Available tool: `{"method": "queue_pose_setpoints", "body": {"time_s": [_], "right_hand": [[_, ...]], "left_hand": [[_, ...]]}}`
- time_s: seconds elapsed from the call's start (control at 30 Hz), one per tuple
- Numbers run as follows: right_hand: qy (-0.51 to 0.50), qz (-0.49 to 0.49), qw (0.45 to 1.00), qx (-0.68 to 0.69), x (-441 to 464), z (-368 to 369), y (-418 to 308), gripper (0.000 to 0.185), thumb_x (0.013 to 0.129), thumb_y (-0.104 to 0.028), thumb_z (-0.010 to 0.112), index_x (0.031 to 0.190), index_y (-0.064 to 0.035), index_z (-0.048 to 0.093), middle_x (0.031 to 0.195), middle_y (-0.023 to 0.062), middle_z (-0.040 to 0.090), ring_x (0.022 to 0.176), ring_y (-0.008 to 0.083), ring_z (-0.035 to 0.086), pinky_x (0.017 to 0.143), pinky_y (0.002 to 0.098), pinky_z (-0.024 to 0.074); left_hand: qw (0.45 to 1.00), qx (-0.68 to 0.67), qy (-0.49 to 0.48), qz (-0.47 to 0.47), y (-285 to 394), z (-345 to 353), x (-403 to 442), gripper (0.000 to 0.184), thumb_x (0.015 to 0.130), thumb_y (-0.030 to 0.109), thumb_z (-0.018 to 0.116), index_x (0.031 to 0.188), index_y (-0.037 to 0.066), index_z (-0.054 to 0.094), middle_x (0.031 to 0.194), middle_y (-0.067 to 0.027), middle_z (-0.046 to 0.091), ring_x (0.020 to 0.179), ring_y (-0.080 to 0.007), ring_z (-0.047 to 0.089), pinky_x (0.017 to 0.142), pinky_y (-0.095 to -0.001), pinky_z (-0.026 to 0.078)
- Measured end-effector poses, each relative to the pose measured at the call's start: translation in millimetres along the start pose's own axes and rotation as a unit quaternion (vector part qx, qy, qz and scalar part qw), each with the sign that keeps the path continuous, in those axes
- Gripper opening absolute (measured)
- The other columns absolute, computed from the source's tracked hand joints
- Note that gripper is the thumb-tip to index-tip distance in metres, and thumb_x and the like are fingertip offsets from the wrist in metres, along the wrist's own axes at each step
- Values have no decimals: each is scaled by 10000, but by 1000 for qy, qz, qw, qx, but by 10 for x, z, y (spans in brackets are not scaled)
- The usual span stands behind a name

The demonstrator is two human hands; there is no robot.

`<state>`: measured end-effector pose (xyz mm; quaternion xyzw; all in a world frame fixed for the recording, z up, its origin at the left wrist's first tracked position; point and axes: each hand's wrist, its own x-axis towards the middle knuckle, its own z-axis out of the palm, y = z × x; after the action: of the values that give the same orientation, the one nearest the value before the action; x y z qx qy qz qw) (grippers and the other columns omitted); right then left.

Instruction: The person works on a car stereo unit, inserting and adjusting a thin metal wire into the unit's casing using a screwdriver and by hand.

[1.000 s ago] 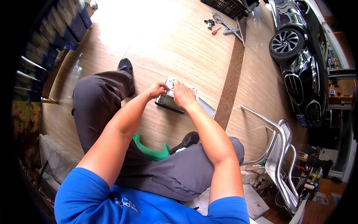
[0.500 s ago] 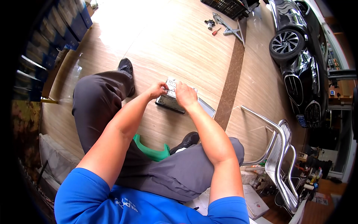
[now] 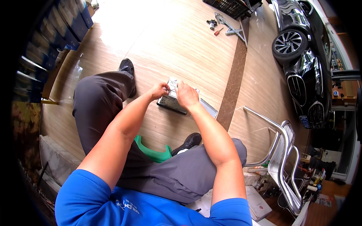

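Note:
On the floor in front of me stands a boxy metal electronic unit (image 3: 173, 103) with a slotted, light metal top and a dark front edge. My left hand (image 3: 161, 90) is pinched at its left upper edge. Over the top of the unit my right hand (image 3: 187, 96) is closed, fingers bent downward. Something thin and light runs between the fingertips of both hands, too small to name. Flat against the floor, just right of the unit, lies a grey panel (image 3: 209, 108).
A green plastic stool (image 3: 152, 153) is between my legs. Farther off lie a red-handled screwdriver (image 3: 218, 32), a metal bracket (image 3: 235, 32) and a black crate (image 3: 230, 7). A metal chair (image 3: 283, 158) and a black car (image 3: 301, 64) stand to the right, blue boxes (image 3: 71, 28) to the left.
My right hand has shifted very slightly to the left over the unit. My left hand and the unit look the same.

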<state>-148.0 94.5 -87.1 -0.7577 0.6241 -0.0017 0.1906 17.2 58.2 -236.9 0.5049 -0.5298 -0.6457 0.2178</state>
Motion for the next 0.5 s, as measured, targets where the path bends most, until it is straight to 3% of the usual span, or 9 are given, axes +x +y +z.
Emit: {"method": "queue_pose_setpoints", "body": {"time_s": [0.17,0.23,0.5], "right_hand": [[9,4,1000,15,2,42,18,267,956,-267,540,1054,-22,503,989,238,657,929,412,647,800,505,514],[8,6,1000,14,3,45,21,268,957,-270,538,1052,-22,507,987,239,657,930,413,646,800,506,513],[9,-16,1000,-1,0,34,19,254,954,-263,537,1049,-28,527,1012,234,645,953,410,635,818,503,510]], "left_hand": [[1000,4,3,2,-32,-2,25,154,782,-8,712,900,74,658,679,54,480,589,-60,429,516,-236,384],[1000,-2,1,-17,-25,-12,25,174,739,1,746,893,66,694,774,-19,602,742,-115,543,678,-275,484],[1000,-2,1,-25,18,-20,-8,164,738,16,746,885,69,695,776,-22,604,743,-116,543,678,-273,484]]}}
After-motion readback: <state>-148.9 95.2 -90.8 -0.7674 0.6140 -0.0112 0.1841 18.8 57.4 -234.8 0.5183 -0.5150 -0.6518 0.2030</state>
